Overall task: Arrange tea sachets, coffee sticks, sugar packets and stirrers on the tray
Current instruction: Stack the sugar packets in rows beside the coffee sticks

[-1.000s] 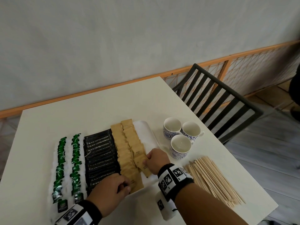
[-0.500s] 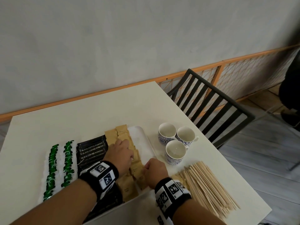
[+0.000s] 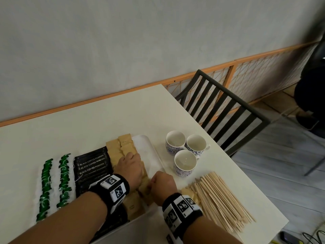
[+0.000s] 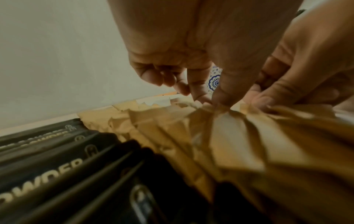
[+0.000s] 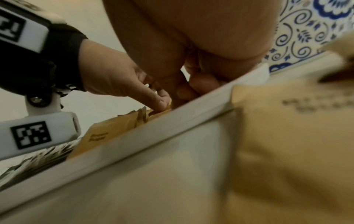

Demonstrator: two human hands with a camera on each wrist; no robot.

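A white tray [image 3: 155, 152] holds green tea sachets [image 3: 46, 182] at the left, black coffee sticks [image 3: 91, 162] in the middle and rows of brown sugar packets [image 3: 114, 148] to the right. My left hand [image 3: 130, 166] lies over the sugar rows; in the left wrist view its thumb and forefinger [image 4: 212, 103] pinch a packet's edge [image 4: 239, 136]. My right hand [image 3: 162, 182] is curled at the tray's right rim, and its thumb and fingers [image 4: 268, 104] grip neighbouring sugar packets. A heap of wooden stirrers [image 3: 223, 199] lies on the table to the right.
Three blue-patterned cups [image 3: 184, 164] stand just right of the tray. A loose sugar packet [image 3: 186, 191] lies by the stirrers. A black slatted chair [image 3: 225, 110] stands at the table's right edge. A person [image 3: 309, 85] sits at the far right.
My left hand has gone from the near end of the sugar rows up to their middle, beside my right hand. The right hand has stayed at the tray's right rim.
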